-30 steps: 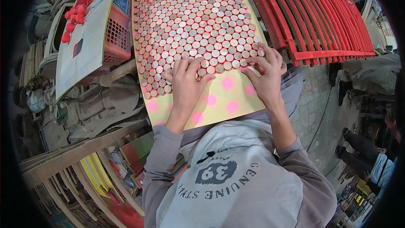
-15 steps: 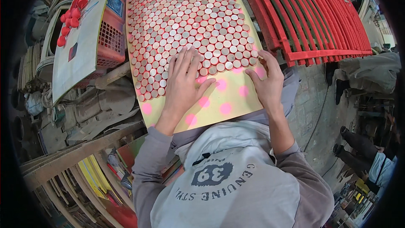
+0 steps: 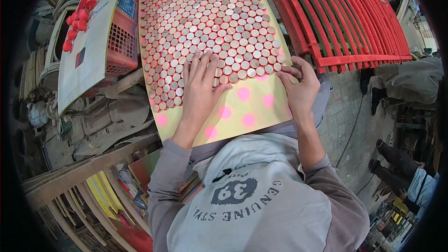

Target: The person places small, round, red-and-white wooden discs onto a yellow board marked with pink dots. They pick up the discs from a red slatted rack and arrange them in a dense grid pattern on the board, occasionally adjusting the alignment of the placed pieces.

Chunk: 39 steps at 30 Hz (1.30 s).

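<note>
Many round discs (image 3: 205, 28) with pale tops and red sides are packed close together on a yellow board (image 3: 235, 126). My left hand (image 3: 198, 91) lies over the near rows with its fingers stretched forward on the discs and its thumb out along their edge. At the near right corner of the pack, my right hand (image 3: 301, 86) has its fingers bent and the thumb brought close to them, beside the end disc (image 3: 277, 67). Whatever may be between those fingertips is hidden. Pink round spots mark the bare near strip of the board.
A red slatted rack (image 3: 364, 60) stands right of the board. On the left, a pale panel (image 3: 93, 60) with red round pieces (image 3: 80, 18) rests by a pink plastic crate (image 3: 122, 42). A wooden slatted frame (image 3: 93, 163) is at lower left; other people's legs (image 3: 396, 163) show at right.
My right hand has drawn its thumb and fingers together and turned slightly at the corner of the discs. The left hand has shifted only a little, its thumb moving in toward the edge.
</note>
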Each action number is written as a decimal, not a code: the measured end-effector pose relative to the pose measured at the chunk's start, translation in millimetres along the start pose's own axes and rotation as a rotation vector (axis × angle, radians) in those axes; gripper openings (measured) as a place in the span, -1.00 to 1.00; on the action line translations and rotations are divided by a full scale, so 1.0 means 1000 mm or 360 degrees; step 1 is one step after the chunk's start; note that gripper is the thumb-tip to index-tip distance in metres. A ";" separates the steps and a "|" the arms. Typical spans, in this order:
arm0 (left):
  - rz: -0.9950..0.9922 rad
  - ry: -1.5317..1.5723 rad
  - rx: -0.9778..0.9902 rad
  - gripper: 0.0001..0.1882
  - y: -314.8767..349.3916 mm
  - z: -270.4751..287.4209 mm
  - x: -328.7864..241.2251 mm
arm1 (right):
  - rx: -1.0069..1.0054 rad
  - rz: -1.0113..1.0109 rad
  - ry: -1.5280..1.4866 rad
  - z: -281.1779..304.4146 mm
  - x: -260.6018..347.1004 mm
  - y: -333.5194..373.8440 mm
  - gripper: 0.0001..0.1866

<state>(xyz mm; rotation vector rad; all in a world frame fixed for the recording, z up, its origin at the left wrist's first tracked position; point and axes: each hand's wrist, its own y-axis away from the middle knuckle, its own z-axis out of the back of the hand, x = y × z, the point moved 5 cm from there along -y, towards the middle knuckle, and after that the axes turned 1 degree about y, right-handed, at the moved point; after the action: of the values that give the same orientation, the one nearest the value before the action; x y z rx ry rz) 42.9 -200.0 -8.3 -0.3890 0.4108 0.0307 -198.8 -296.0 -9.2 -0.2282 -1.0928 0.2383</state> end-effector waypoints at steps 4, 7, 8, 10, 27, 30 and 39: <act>0.0011 0.0038 0.0005 -0.12 0.000 -0.003 0.002 | -0.0012 -0.0019 -0.0030 0.000 -0.003 0.000 -0.52; 0.0020 0.0034 0.0009 -0.12 0.001 -0.004 0.005 | 0.0019 0.0053 0.0053 0.002 0.001 0.000 -0.49; 0.0021 0.0029 0.0008 -0.12 0.002 -0.003 0.005 | 0.0037 0.0088 0.0092 0.003 0.002 0.000 -0.47; 0.0004 0.0034 -0.0022 -0.12 0.002 0.000 0.002 | 0.0099 0.0197 0.0217 0.006 0.005 -0.002 -0.42; -0.0083 -0.0010 -0.0047 -0.21 -0.004 -0.013 -0.006 | 0.0165 0.0248 0.0132 -0.009 -0.008 -0.005 -0.47; -0.0088 -0.0034 -0.0067 -0.21 -0.004 -0.014 -0.006 | 0.0138 0.0266 0.0118 -0.009 -0.009 -0.005 -0.49; -0.0097 -0.0019 -0.0056 -0.16 -0.004 -0.011 -0.008 | 0.0123 0.0282 0.0111 -0.010 -0.012 -0.004 -0.49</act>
<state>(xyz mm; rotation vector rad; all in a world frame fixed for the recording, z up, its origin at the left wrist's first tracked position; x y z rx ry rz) 31.6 -207.3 -13.1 -0.4354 0.3871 -0.0194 -194.9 -304.4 -21.9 -0.2624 -0.9932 0.4273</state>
